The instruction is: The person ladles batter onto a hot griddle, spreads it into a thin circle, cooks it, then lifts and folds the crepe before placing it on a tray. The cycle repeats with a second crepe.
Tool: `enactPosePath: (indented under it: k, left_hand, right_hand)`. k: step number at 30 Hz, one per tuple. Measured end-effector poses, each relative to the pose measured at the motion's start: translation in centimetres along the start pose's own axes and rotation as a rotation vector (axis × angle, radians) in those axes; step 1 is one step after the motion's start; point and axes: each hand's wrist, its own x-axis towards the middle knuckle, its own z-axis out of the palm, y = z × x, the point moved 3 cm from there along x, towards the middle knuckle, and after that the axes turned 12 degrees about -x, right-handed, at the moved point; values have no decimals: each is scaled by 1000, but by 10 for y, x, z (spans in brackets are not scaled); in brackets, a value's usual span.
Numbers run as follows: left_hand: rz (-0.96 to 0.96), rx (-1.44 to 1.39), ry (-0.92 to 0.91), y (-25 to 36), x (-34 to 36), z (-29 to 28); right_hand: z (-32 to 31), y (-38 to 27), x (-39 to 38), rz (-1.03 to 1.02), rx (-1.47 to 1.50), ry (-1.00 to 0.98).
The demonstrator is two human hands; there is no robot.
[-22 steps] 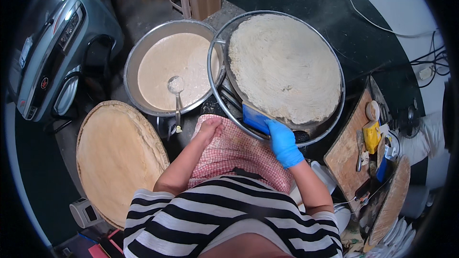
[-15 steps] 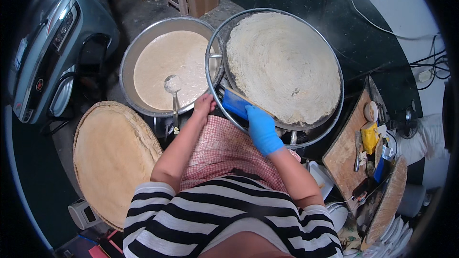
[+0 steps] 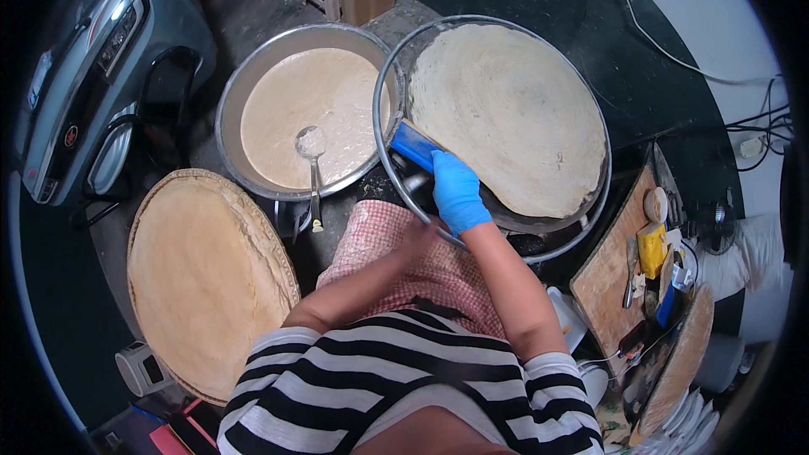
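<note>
The gloved right hand (image 3: 458, 194) grips the scraper (image 3: 413, 147) beside the crepe (image 3: 510, 114), at the griddle's (image 3: 516, 222) near left; the left hand (image 3: 420, 238) is too blurred to tell its grip; a steep scrape could tear the crepe

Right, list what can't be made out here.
- Left hand: fingers motion-blurred, head view.
- Blue scraper: its near end is covered by the gloved right hand, head view.
- Griddle: its top is mostly hidden under the pale round sheet, head view.
- Grey vehicle: upper end cut off by the head view's dark rim.
</note>
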Motion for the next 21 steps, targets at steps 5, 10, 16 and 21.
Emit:
enactPosePath:
  k: [5, 10, 16, 21]
  left_hand:
    - [-130, -248, 12, -29, 6, 4]
    - [-120, -665, 259, 22, 84, -89]
    - [-273, -595, 214, 30, 46, -59]
    - [-441, -541, -115, -16, -13, 27]
  right_hand:
    - [1, 1, 14, 3, -29, 88]
    - [3, 1, 31, 42, 3, -60]
    - [4, -4, 41, 19, 5, -23]
    - [9, -4, 43, 49, -8, -62]
